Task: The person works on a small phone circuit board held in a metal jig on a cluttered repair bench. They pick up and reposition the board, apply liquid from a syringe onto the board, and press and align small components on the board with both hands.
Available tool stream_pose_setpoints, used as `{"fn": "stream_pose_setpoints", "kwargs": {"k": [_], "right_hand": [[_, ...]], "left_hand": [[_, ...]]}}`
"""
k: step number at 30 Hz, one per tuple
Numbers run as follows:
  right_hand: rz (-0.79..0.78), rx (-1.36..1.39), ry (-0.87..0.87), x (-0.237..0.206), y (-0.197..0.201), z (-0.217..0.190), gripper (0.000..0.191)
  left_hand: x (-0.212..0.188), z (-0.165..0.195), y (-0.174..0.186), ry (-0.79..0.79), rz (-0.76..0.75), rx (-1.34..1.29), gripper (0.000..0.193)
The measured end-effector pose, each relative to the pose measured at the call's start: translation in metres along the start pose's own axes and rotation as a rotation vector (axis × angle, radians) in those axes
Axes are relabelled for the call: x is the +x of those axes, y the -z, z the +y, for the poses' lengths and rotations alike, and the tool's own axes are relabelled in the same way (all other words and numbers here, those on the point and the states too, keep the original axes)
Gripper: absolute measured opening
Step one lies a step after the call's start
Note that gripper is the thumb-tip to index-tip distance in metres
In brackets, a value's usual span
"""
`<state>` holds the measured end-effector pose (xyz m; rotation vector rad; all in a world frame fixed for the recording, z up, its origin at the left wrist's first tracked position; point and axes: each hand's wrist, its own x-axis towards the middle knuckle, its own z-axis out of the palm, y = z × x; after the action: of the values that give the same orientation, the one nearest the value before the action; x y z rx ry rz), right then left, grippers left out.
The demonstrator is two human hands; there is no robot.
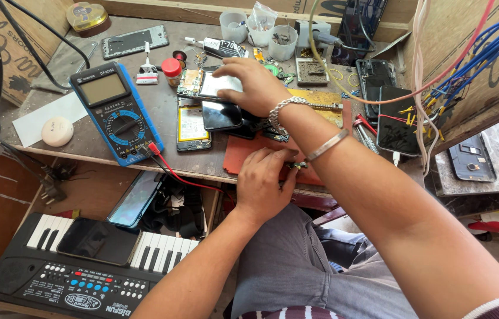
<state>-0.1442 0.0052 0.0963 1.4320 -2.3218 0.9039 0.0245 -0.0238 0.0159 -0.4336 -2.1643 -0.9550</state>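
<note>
We look down on a cluttered wooden workbench (84, 142). Below its front edge sits a black electronic keyboard (72, 272) with a dark phone (97, 240) lying across its keys. On the bench at left lies a blue-cased multimeter (116, 113) with a grey screen and round dial; beside it are a white paper sheet (46, 115) and a white oval case (57, 130).

Our right hand (253, 84) reaches across the middle of the bench, fingers spread flat over a pile of phones (221, 114), pressing a grey panel (219, 84); we cannot tell whether they clasp it. A chain bracelet (282, 109) and plain bangle (327, 145) circle that wrist.

Our left hand (265, 180) rests at the bench's near edge on a red mat (237, 156), fingertips pinched together on a small green-and-dark part (298, 165).

At the back stand three white cups (258, 28), a black glue tube (223, 47) with a white label and a small red-capped jar (172, 71).
</note>
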Motion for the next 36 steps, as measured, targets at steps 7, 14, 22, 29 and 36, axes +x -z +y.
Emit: {"fn": "stream_pose_setpoints", "kwargs": {"k": [7, 14, 22, 29, 36], "right_hand": [[0.001, -0.068, -0.119, -0.046, 0.037, 0.041, 0.026], [-0.061, -0.146, -0.256, -0.107, 0.08, 0.068, 0.029], [-0.011, -0.294, -0.439, -0.152, 0.106, 0.039, 0.029], [-0.04, -0.204, -0.517, -0.189, 0.107, 0.019, 0.021], [0.018, -0.192, -0.519, -0.203, 0.104, 0.018, 0.016]], "left_hand": [[0.004, -0.001, -0.002, 0.012, -0.019, 0.007, 0.032], [0.009, 0.002, -0.009, -0.019, -0.006, 0.024, 0.031], [0.007, 0.006, -0.013, -0.014, -0.008, 0.028, 0.032], [0.006, 0.003, -0.016, -0.018, -0.006, 0.059, 0.032], [0.007, 0.001, -0.016, 0.008, -0.017, 0.044, 0.032]]}}
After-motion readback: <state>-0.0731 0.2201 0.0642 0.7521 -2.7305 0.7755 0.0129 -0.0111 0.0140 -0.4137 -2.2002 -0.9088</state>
